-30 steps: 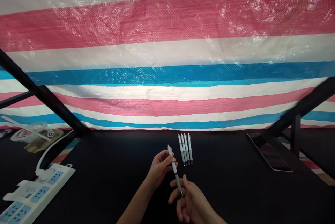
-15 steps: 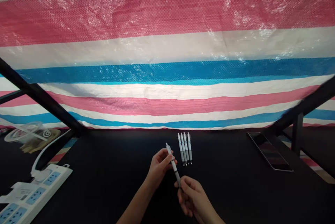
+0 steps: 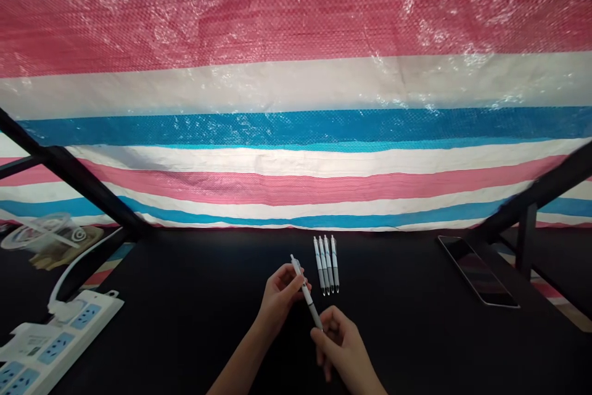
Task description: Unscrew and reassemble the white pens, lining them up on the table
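Note:
A white and grey click pen [image 3: 308, 296] slants between my two hands above the black table, its clicker end up and to the left. My left hand [image 3: 280, 293] grips the white upper barrel between thumb and fingers. At the lower, grey end, my right hand [image 3: 337, 339] has thumb and forefinger closed round the tip, which they hide. Several matching pens [image 3: 327, 265] lie side by side on the table just beyond my hands, tips toward me.
A smartphone [image 3: 478, 272] lies at the right. A white power strip [image 3: 69, 339] with a plugged-in cable sits at the left, near a clear plastic cup [image 3: 44, 235]. Black frame bars [image 3: 87, 185] stand at the sides, and a striped tarp [image 3: 296, 87] hangs behind.
My right hand has shifted slightly at the pen's tip, its thumb now lower and its fingers turned. The left hand and pen moved a little left with the view.

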Tool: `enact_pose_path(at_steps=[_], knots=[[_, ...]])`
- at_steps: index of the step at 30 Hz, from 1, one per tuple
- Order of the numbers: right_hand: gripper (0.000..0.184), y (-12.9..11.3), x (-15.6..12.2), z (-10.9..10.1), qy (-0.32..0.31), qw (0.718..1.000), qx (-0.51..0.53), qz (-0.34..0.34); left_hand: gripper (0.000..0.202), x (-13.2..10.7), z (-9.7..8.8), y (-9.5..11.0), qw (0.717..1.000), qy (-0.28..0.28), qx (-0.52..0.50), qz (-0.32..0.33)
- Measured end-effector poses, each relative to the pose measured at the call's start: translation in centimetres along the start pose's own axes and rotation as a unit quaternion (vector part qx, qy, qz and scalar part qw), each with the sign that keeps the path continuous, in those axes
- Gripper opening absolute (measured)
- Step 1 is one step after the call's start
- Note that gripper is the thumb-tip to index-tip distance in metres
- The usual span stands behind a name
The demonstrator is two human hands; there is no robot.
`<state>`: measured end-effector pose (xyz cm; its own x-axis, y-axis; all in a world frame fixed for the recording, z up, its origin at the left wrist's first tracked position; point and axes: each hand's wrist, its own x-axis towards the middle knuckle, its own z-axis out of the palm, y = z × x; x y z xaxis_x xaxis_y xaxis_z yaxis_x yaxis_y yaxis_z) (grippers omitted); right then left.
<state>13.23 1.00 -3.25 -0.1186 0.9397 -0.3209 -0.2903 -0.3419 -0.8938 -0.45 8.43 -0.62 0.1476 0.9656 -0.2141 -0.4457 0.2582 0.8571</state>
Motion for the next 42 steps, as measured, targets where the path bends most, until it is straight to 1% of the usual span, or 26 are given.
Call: enact_pose_path(at_steps=[1,5,8,9,12,15,17,19,21,23,26,31,35,39,42], knots=[[0.054,-0.1,0.0,0.0,0.0,1.0,-0.013,-0.003,0.03,0.0,0.0,0.0,1.0,0.0,0.001,0.001],[0.065,-0.4,0.1,0.0,-0.026,0.999,-0.011,0.018,0.03,-0.2,0.2,0.1,1.0,0.0,0.005,0.006],[0.061,-0.3,0.1,0.0,-0.034,0.999,-0.027,0.015,0.032,-0.3,0.2,0.1,1.0,-0.006,0.012,0.003],[0.061,-0.2,0.1,0.0,-0.047,0.998,-0.016,0.024,0.034,-0.4,0.2,0.1,1.0,-0.01,0.015,0.001],[0.062,-0.1,0.1,0.0,-0.088,0.991,0.053,0.081,0.037,-0.4,0.2,-0.1,1.0,-0.017,0.023,-0.003],[0.061,-0.5,0.0,0.0,-0.098,0.983,0.101,0.12,0.037,-0.4,0.2,-0.2,0.999,-0.011,0.033,-0.003],[0.059,-1.1,-0.2,0.0,-0.094,0.981,0.122,0.12,0.041,-0.4,0.2,-0.2,0.999,-0.007,0.045,-0.001],[0.054,-1.7,-0.3,0.0,-0.094,0.979,0.145,0.109,0.052,-0.4,0.3,0.0,0.998,-0.007,0.064,0.011],[0.049,-2.2,-0.4,0.0,-0.111,0.973,0.17,0.106,0.059,-0.5,0.4,0.2,0.996,-0.015,0.087,0.025],[0.044,-2.5,-0.4,-0.2,-0.13,0.967,0.187,0.112,0.055,-0.5,0.4,0.3,0.994,-0.02,0.104,0.033],[0.04,-2.6,-0.3,-0.5,-0.142,0.962,0.197,0.121,0.044,-0.5,0.3,0.4,0.992,-0.014,0.12,0.027],[0.041,-2.6,-0.4,-0.5,-0.15,0.961,0.196,0.123,0.049,-0.5,0.2,0.3,0.993,-0.014,0.115,0.031],[0.04,-2.5,-0.4,-0.4,-0.137,0.963,0.195,0.128,0.046,-0.5,0.1,0.2,0.992,-0.008,0.119,0.035],[0.04,-2.4,-0.3,-0.4,-0.143,0.963,0.193,0.12,0.053,-0.5,0.0,0.1,0.994,0.003,0.104,0.044],[0.039,-2.4,-0.3,-0.4,-0.137,0.963,0.194,0.125,0.044,-0.5,-0.1,0.2,0.993,0.002,0.112,0.045]])
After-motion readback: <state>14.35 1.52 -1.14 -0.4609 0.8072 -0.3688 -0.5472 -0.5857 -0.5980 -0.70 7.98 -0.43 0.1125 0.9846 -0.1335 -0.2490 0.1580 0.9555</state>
